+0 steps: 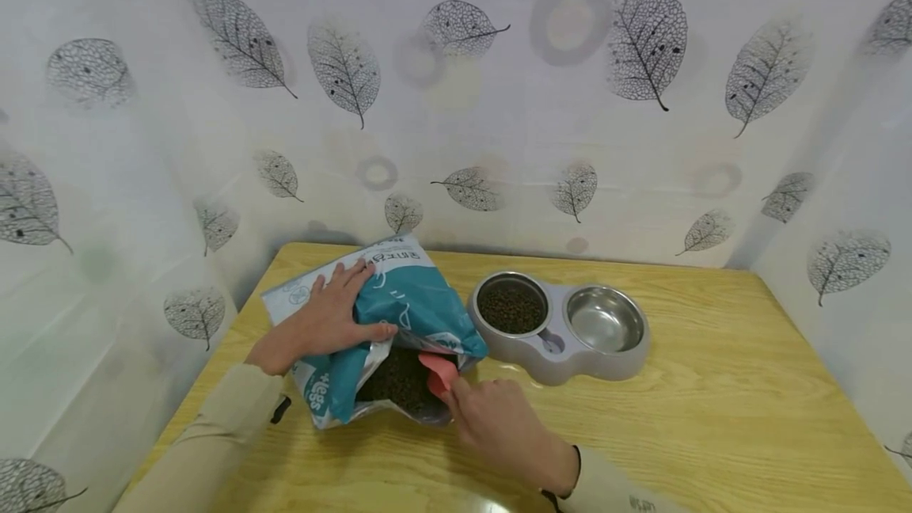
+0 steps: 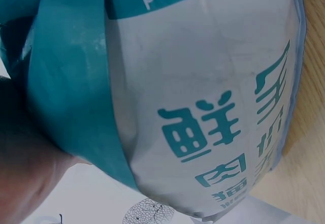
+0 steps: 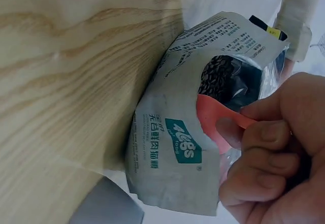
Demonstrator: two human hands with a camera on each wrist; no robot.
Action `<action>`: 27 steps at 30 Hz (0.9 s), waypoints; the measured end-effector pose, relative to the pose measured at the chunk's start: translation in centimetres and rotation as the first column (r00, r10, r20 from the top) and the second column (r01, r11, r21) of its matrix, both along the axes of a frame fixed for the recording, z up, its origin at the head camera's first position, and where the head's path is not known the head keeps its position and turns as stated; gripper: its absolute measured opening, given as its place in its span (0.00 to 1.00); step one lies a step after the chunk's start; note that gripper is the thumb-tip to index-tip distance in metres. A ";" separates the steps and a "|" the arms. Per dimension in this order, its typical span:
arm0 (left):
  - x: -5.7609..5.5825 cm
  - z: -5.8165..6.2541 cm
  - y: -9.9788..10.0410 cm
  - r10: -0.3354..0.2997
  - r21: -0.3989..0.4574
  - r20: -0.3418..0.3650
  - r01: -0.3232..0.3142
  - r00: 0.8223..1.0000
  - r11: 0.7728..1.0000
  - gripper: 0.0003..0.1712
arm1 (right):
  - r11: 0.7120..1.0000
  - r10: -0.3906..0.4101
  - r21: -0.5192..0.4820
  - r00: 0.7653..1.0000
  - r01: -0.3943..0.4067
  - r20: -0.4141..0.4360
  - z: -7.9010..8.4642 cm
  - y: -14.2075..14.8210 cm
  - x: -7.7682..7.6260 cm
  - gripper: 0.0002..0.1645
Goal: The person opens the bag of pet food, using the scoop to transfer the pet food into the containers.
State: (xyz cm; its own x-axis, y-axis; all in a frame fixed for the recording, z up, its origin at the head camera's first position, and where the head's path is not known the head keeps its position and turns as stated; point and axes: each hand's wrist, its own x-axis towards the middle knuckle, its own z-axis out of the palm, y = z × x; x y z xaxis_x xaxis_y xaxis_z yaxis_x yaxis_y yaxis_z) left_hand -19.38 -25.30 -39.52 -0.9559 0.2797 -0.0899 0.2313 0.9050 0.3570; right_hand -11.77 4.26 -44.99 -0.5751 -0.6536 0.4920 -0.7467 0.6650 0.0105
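Note:
A teal and white pet food bag (image 1: 420,291) lies on the table with its mouth toward the person, dark brown kibble (image 1: 399,380) showing inside. My left hand (image 1: 331,315) rests on top of the bag, fingers spread. In the left wrist view the bag's printed side (image 2: 203,82) fills most of the picture. My right hand (image 1: 499,422) grips the handle of a pink-red scoop (image 1: 439,370) at the bag's opening. Seen from the right wrist, thumb and fingers pinch the scoop (image 3: 213,120), its head right at the bag's rim.
To the right of the bag stands a grey double feeding bowl stand (image 1: 552,366). Its left bowl (image 1: 511,309) contains kibble; the right steel bowl (image 1: 604,323) shows bare metal. All of this is on a wood-grain table (image 1: 712,386), with leaf-patterned sheeting (image 1: 499,125) behind and at the sides.

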 end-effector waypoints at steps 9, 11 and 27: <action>0.0 0.1 0.0 0.003 -0.004 -0.005 -0.003 1.000 1.000 0.65 | 0.987 0.132 -0.122 0.957 -0.103 0.260 -0.4 0.6 -1.0 0.12; 0.0 0.1 0.0 0.003 0.001 -0.002 -0.003 1.000 1.000 0.65 | 0.976 0.168 -0.191 0.916 -0.103 0.365 -0.5 0.8 -1.2 0.14; -0.1 0.1 0.1 0.003 0.004 0.010 -0.003 1.000 1.000 0.66 | 0.831 0.423 -0.462 0.189 0.310 0.886 -0.4 2.2 -1.1 0.26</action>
State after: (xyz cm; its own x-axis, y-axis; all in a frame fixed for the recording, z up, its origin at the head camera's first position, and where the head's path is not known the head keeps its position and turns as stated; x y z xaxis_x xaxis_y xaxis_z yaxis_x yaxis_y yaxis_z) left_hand -19.47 -25.18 -39.44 -0.9558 0.2771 -0.0986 0.2246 0.9042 0.3634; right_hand -12.82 6.47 -45.42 -0.7696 -0.6081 -0.1947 0.0550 0.2407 -0.9690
